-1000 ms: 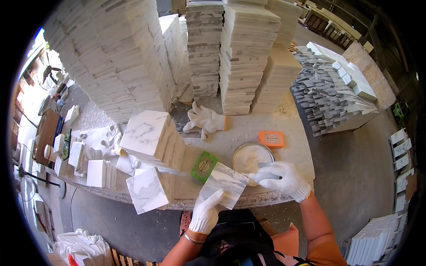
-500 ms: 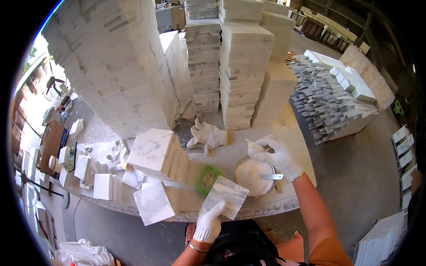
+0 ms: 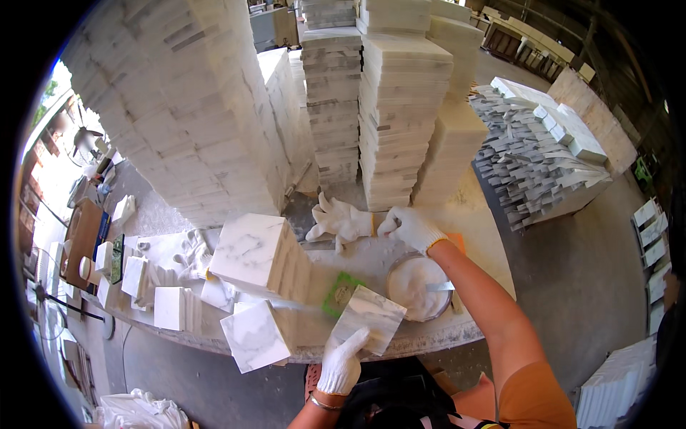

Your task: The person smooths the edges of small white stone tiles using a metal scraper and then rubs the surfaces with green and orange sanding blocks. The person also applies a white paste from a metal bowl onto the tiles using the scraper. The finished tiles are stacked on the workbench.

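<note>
Fingers on grey-veined marble tile

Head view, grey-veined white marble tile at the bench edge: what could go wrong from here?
1. The grey-veined white marble tile sits at the table edge under only the gloved left hand; it might slip off.
2. The right hand reaches over the round bowl of white paste toward the loose white gloves; the forearm could knock the tool in the bowl.

You get bright daylight, strongest from your left, where the view blows out to white. The pale marble stacks glare. Fisheye bends the edges; a black rim surrounds everything.
</note>
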The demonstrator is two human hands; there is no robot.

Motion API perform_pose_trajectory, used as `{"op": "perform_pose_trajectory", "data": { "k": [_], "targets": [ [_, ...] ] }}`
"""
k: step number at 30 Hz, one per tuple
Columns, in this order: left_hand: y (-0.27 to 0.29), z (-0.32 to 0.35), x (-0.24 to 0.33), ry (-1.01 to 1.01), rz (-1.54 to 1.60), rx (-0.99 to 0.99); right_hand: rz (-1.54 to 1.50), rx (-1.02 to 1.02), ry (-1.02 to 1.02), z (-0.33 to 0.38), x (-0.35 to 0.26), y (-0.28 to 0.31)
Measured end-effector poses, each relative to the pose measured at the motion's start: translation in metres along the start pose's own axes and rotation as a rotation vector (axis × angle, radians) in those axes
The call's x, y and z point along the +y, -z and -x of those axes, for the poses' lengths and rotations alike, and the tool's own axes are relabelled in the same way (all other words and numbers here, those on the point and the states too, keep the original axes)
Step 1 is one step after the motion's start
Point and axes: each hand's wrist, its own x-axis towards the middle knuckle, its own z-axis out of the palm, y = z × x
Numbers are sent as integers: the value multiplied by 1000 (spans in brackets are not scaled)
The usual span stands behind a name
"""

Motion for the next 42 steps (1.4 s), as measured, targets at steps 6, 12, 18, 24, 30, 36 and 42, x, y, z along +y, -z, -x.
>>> {"op": "perform_pose_trajectory", "data": {
  "k": [6, 12, 18, 24, 30, 36, 42],
  "targets": [
    [4, -5, -6, -113, -90, -6, 313, 252, 137, 69, -34, 32],
    [-12, -9, 0, -94, -131, -50, 562, 79, -12, 177, -48, 58],
    [-22, -13, 2, -98, -224, -61, 8, 84, -24, 196, -12, 27],
    [-31, -11, 10, -131, -281, -53, -242, 16, -199, 200, -16, 31],
    [-30, -21, 7, -185, -393, -92, -591, 118, -233, 207, -29, 37],
    [-42, -23, 8, -174, -422, -102, -166, 292, 121, 214, -75, 34],
    [-50, -26, 8, -211, -525, -158, 242, 451, 148, 229, -62, 35]
  ]
}}
